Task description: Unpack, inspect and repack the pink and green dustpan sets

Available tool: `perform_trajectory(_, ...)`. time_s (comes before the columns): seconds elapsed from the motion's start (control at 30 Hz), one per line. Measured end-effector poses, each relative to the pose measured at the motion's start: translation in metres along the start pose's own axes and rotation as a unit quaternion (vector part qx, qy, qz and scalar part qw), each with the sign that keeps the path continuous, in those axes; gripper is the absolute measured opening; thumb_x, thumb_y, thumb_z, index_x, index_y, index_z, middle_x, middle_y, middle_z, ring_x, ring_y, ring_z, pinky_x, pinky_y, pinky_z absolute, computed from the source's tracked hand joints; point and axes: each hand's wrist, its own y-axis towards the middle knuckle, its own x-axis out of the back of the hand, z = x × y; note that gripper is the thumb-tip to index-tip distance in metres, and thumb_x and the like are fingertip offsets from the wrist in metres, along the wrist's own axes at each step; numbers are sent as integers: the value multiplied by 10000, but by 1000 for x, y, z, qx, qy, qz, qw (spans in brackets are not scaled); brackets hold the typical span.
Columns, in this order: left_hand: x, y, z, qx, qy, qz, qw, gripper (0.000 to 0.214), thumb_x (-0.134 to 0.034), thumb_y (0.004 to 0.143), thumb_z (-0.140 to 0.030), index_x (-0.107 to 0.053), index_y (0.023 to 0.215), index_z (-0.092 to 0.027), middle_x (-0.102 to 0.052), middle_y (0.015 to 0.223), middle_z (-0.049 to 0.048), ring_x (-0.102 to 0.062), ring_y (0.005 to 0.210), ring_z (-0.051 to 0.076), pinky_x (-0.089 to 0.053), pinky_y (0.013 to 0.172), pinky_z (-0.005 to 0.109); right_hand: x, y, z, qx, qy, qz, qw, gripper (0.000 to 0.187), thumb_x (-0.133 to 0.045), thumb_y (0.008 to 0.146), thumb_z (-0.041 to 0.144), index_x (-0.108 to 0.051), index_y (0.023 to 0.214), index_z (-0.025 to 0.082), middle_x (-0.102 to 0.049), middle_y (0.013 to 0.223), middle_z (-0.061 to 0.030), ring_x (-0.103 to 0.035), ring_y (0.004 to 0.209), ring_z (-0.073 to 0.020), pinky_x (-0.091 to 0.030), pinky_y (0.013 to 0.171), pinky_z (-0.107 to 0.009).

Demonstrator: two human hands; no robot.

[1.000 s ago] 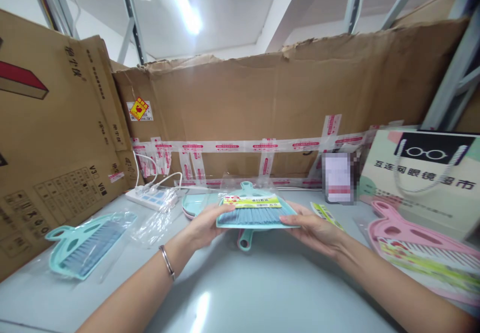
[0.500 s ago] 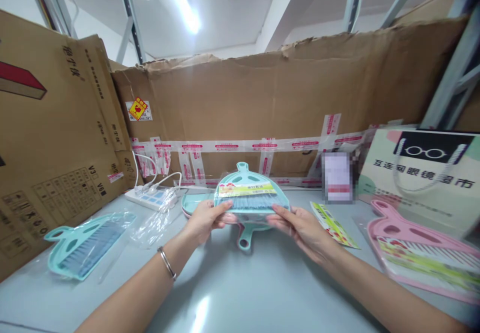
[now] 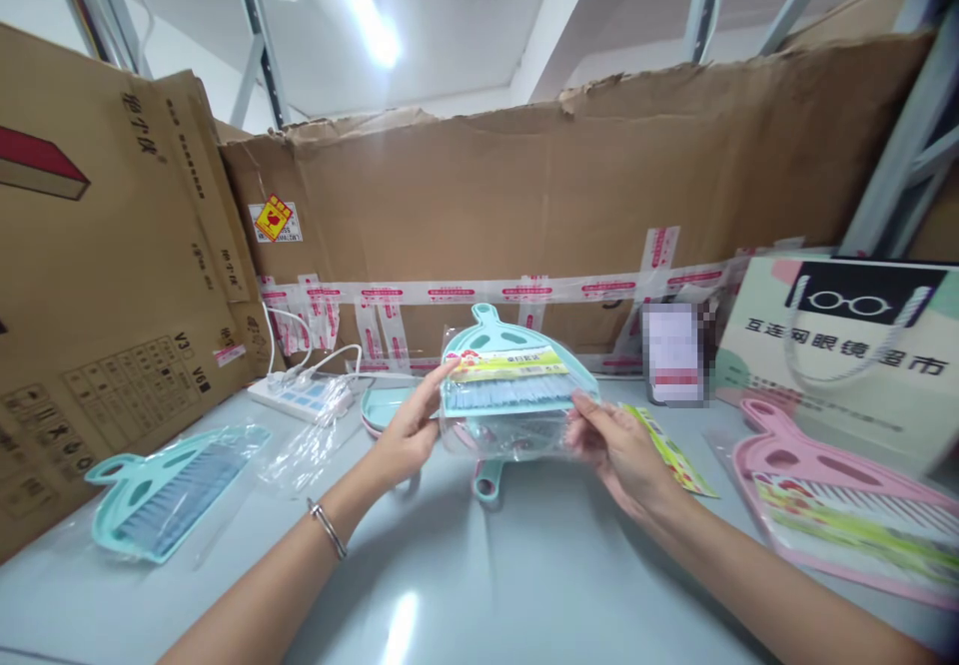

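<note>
Both of my hands hold up a teal hand brush [image 3: 516,360] in a clear plastic bag, its handle pointing up and a yellow-green label across it. My left hand [image 3: 409,430] pinches the bag's left edge; a metal bracelet is on that wrist. My right hand [image 3: 610,445] grips the bag's lower right edge. Under the brush, on the grey table [image 3: 479,585], lies a teal dustpan [image 3: 390,407] with its handle end [image 3: 486,485] sticking toward me.
Another bagged teal brush [image 3: 169,485] lies at the left, with loose clear plastic [image 3: 307,445] and a white power strip [image 3: 300,395] behind it. A pink dustpan set [image 3: 839,500] and a paper bag [image 3: 846,345] stand at the right. A label card [image 3: 666,445] lies nearby. Cardboard walls [image 3: 524,206] surround the table.
The bagged brush was lifted from nearly flat to upright and shifted slightly right. My hands moved from its sides to the bag's lower edges.
</note>
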Motion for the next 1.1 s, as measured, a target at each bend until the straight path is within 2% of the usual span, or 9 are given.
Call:
perform_trajectory(0.2, -12, -4, -2, -24, 107, -142, 984, 352, -666, 691, -285, -505, 994, -205, -602, 1045, 61, -566, 960, 173, -466, 808, 288, 6, 3, 7, 12, -44, 129, 991, 421, -740, 559, 502, -621, 770, 158, -680, 664, -43, -606, 588, -147, -491, 588, -263)
perform_trajectory(0.33, -20, -5, 7, -8, 86, -195, 977, 205, -592, 760, -333, -507, 897, -205, -587, 883, 12, -553, 816, 132, -452, 702, 241, 8, 3, 2, 81, -100, 249, 960, 892, -860, 366, 255, -482, 1174, 233, -633, 1074, -66, -602, 934, -222, -481, 811, -354)
perform_trajectory(0.4, -21, -5, 14, 3, 90, -214, 973, 167, -575, 776, -340, -497, 799, -194, -557, 785, -12, -528, 742, 114, -431, 666, 223, 7, 3, -4, 98, -106, 213, 966, 987, -848, 407, 211, -368, 1268, 263, -592, 1155, -71, -590, 978, -223, -478, 833, -370)
perform_trajectory(0.5, -23, -6, 19, 6, 92, -219, 971, 211, -556, 792, -344, -471, 688, -183, -526, 678, -30, -506, 664, 102, -415, 652, 219, 8, 7, -10, 86, -66, 109, 988, 834, -774, 571, 344, -329, 1272, 263, -642, 1070, -60, -630, 896, -215, -503, 788, -375)
perform_trajectory(0.57, -25, -5, 18, 6, 62, -205, 977, 142, -552, 797, -326, -524, 789, -187, -585, 794, -2, -548, 754, 121, -432, 711, 236, 11, 12, -12, 63, -55, 72, 994, 712, -730, 619, 423, -380, 1211, 237, -695, 895, -39, -657, 775, -215, -521, 727, -371)
perform_trajectory(0.67, -27, -4, 15, 30, -55, -173, 983, 436, -581, 772, -295, -415, 1173, -254, -605, 1051, 42, -582, 923, 169, -458, 802, 299, 14, 19, -14, 47, -68, 74, 994, 621, -732, 607, 449, -449, 1104, 208, -706, 757, -19, -662, 684, -214, -528, 677, -353)
perform_trajectory(0.73, -27, -4, 15, 74, -126, -159, 976, 634, -604, 747, -289, -266, 1284, -288, -621, 1042, 45, -611, 881, 184, -490, 761, 331, 15, 20, -14, 51, -80, 81, 992, 588, -729, 604, 458, -471, 1067, 204, -710, 766, -21, -664, 705, -215, -527, 682, -343)
perform_trajectory(0.87, -24, -3, 21, 135, -152, -166, 965, 612, -626, 713, -272, -331, 1249, -252, -629, 1013, 50, -627, 825, 188, -519, 681, 315, 16, 19, -14, 58, -102, 78, 990, 588, -720, 604, 482, -473, 1062, 208, -714, 778, -21, -668, 725, -223, -525, 685, -344)
perform_trajectory(1.1, -21, -2, 23, 137, -135, -169, 967, 511, -611, 717, -238, -404, 1185, -251, -632, 945, 27, -621, 797, 174, -526, 672, 310, 13, 19, -14, 57, -102, 78, 990, 606, -723, 589, 492, -462, 1056, 207, -713, 753, -20, -672, 716, -234, -527, 673, -354)
